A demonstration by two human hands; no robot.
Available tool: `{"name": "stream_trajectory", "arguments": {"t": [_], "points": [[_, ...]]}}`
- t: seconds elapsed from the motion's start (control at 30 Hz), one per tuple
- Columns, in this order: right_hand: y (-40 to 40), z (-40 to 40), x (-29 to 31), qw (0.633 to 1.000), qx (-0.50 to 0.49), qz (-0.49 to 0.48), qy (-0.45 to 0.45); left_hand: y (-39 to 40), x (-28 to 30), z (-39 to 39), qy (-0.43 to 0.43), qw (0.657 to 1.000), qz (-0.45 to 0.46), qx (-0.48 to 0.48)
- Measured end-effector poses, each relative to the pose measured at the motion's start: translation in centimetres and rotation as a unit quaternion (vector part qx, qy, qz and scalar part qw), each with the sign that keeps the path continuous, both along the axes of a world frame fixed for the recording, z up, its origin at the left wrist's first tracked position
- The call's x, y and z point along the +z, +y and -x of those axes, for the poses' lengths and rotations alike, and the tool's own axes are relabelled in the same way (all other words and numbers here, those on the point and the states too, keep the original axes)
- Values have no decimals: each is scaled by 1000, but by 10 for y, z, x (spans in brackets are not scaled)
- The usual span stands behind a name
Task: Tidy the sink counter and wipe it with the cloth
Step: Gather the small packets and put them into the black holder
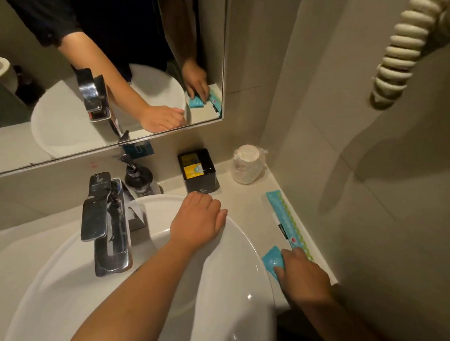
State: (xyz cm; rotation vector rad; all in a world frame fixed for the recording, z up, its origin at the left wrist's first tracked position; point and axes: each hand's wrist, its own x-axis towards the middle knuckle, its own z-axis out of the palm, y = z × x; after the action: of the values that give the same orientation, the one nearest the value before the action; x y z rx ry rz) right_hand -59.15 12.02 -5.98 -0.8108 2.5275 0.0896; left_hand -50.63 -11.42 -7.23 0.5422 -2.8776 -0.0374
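My left hand (199, 220) rests palm down on the far right rim of the white basin (233, 295), fingers together, holding nothing. My right hand (303, 277) presses on a small turquoise packet (272, 259) lying on the beige counter (242, 203) to the right of the basin. Beside it, along the wall, lies a long turquoise wrapped packet (286, 220) with a dotted edge. No cloth is in sight.
A black box (199, 170) with a yellow label stands behind my left hand. A plastic-wrapped cup (247, 168) sits upside down in the corner. The chrome tap (105, 223) and a soap pump bottle (138, 178) stand at the basin's back. A coiled cord (405, 43) hangs on the right wall.
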Motion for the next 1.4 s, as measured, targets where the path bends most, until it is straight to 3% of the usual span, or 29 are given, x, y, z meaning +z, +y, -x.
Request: {"name": "stream_trajectory", "arguments": {"t": [0.17,0.23,0.33,0.4,0.43,0.5,0.57,0.83,1.13,1.27,1.4], "points": [[-1,12,6,989,-69,89,-90,3,5,-2,-1,1000,-17,0],[-1,19,19,962,-123,181,-164,3,5,-2,-4,999,-38,1],[-8,31,43,889,-219,306,-262,2,9,-1,-10,996,-93,6],[-22,37,60,858,-231,357,-288,7,18,2,37,982,-181,39],[-31,40,66,846,-228,379,-297,12,27,5,80,961,-252,80],[-55,45,78,837,-214,408,-294,22,45,11,164,887,-402,156],[-83,48,88,838,-191,421,-289,26,61,17,214,825,-492,176],[-181,54,98,862,-64,425,-271,-10,90,31,326,729,-526,293],[-243,78,84,876,-10,407,-258,-59,77,48,349,721,-459,384],[-256,84,74,889,19,389,-239,-70,69,51,318,760,-406,395],[-261,87,60,915,44,353,-189,-78,54,52,278,776,-375,423]]}}
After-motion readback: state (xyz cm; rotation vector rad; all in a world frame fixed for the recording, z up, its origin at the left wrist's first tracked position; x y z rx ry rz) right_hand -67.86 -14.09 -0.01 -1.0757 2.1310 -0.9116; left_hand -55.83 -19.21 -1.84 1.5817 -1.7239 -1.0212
